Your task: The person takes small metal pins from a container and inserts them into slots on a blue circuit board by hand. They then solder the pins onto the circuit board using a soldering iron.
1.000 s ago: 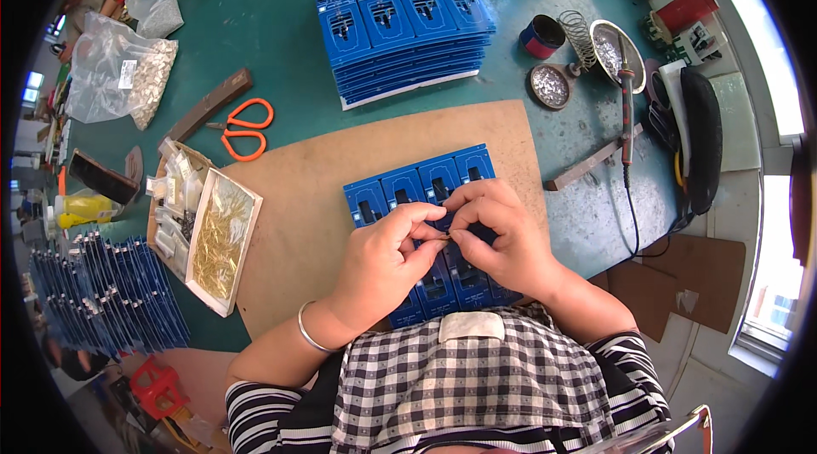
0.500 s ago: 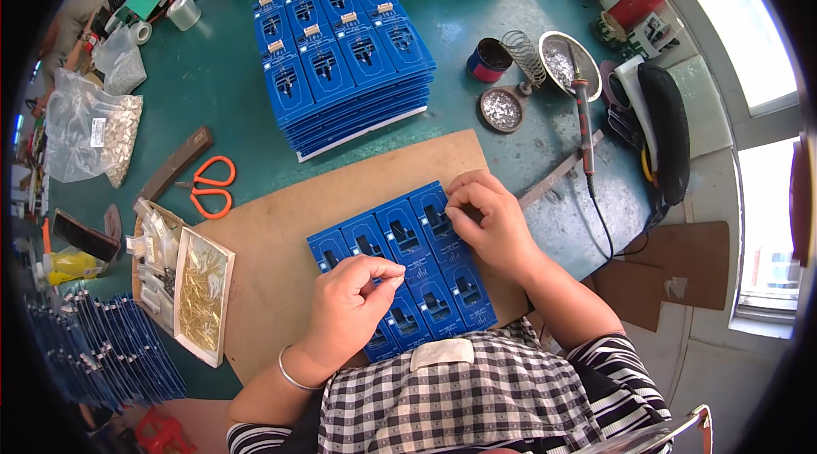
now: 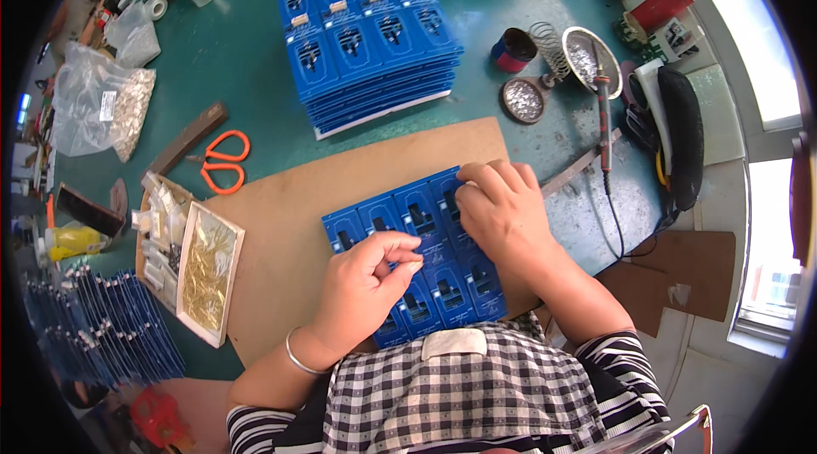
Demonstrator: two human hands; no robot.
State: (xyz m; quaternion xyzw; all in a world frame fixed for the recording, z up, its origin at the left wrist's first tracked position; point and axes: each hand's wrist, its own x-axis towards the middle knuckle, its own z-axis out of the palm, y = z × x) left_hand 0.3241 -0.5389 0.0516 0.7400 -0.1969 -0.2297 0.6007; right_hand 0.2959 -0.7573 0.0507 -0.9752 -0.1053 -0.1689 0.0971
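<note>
A blue circuit board panel [image 3: 430,262] with rows of dark cutouts lies on a brown sheet of board [image 3: 281,258] in front of me. My left hand [image 3: 366,275] is above the panel's left half, its thumb and forefinger pinched close together; whatever they hold is too small to name. At the panel's far right corner, my right hand [image 3: 506,211] has its fingers curled down onto the board. Its fingertips are partly hidden, so I cannot make out what is in them. To the left stands an open box of thin gold-coloured pins [image 3: 208,271].
Behind the panel rises a stack of blue circuit boards [image 3: 374,50] with white connectors. Orange-handled scissors [image 3: 225,163] lie left. A soldering iron [image 3: 605,126] rests at the right beside a coil stand [image 3: 549,50] and a solder dish [image 3: 522,101]. More blue boards [image 3: 111,326] stand at the near left.
The whole view has shifted, so the bench appears further up and right. My right hand has turned its fingers down onto the panel's far right corner. My left hand stays pinched above the panel.
</note>
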